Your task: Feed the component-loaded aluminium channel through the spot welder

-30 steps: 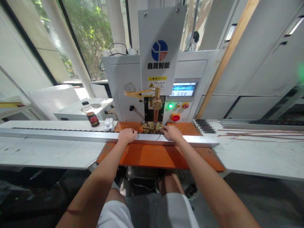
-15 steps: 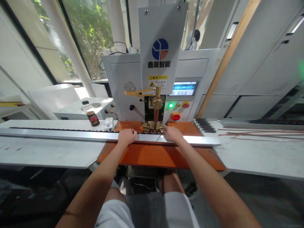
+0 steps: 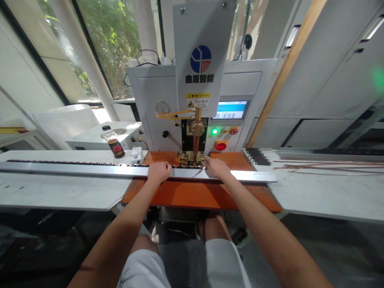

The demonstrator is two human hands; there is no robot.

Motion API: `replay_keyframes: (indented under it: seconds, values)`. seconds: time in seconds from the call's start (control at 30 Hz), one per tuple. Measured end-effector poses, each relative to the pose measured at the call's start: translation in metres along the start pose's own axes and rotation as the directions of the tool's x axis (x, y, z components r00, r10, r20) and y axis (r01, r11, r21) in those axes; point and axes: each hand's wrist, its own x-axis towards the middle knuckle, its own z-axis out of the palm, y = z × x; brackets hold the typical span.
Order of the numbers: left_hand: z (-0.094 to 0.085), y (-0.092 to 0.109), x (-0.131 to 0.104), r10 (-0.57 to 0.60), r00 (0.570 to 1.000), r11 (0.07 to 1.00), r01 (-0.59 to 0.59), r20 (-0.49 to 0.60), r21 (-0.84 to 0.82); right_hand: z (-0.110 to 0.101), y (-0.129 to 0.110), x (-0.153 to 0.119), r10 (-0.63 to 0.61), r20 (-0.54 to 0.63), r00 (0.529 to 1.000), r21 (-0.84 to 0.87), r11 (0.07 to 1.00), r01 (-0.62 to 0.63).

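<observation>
A long silvery metal bar lies across the bench in front of the machine, with a dark, toothed-looking strip along its back edge. My left hand is closed over the bar, left of the brass fixture; its fingertips are hidden behind the bar's far edge. On the other side, my right hand is closed in a pinch at the fixture's right end, and what it holds is too small to name. Directly above the fixture stands a copper-coloured rod, its lower end close to or on the brass.
The machine housing rises behind, with a lit screen, a green light and a red switch. A dark-labelled bottle and a white object stand left. Thin copper-coloured rods lie right.
The camera view has shifted slightly. Both hands keep the same places on the bar and at the fixture. The picture on the screen looks different.
</observation>
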Motion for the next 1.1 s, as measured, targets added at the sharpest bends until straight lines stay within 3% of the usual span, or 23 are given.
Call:
replay_keyframes:
  seconds: [0.33,1.1]
  values:
    - [-0.0038,0.0010,-0.0027,0.011,1.000,1.000,-0.011,0.000,-0.012,0.0013,0.0009,-0.0008,-0.038,-0.023,0.999,-0.020,0.999,0.037]
    - [-0.0005,0.0019,0.0009,0.031,0.999,0.998,-0.032,-0.034,-0.046,-0.0008,0.0032,0.0048,0.001,0.001,1.000,-0.038,0.999,-0.001]
